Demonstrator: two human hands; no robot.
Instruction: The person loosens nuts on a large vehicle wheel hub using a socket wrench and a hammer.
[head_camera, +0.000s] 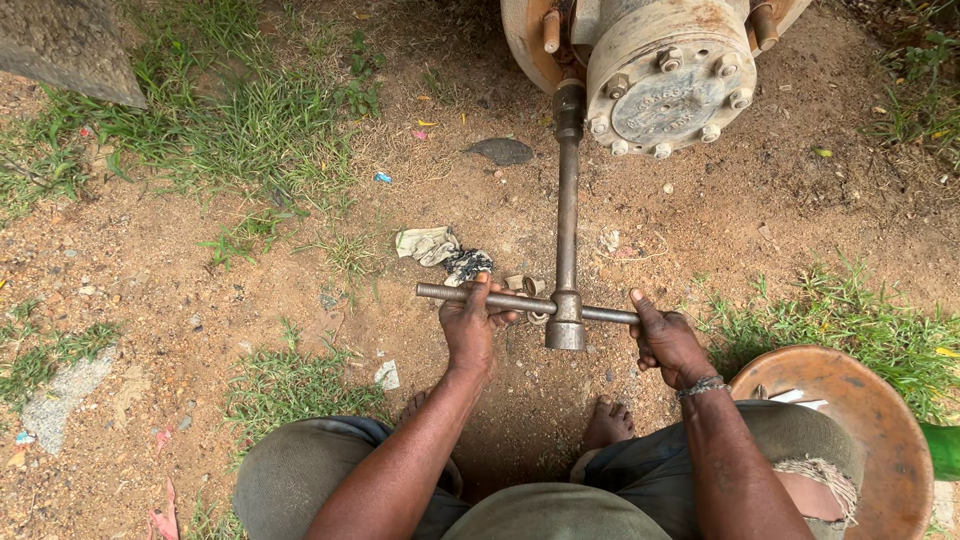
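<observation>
A long steel socket wrench (567, 210) with a sliding cross handle (520, 302) is seen reaching from the lower middle of the view up to a rusty wheel hub (665, 75) at the top edge. Its socket end is fitted over a stud at the lower left of the hub, beside the ring of nuts around the hub cap. The cross handle is passed through the near end of the shaft and lies roughly level, with more of it showing on the left than on the right.

The left hand (470, 322) is clenched around the left part of the cross handle, fingers wrapped over the bar. The right hand (668, 342) is placed at the right tip of the bar, its grip closed on the end; a metal bracelet (702, 386) is worn on that wrist.

A bare foot (608, 424) is planted on the sandy ground (250, 290) between the knees. A crumpled rag (440, 250) is lying on the dirt just beyond the left hand. A round rusty metal dish (860, 420) is seen beside the right knee. Patches of grass (240, 120) are spread at the upper left.
</observation>
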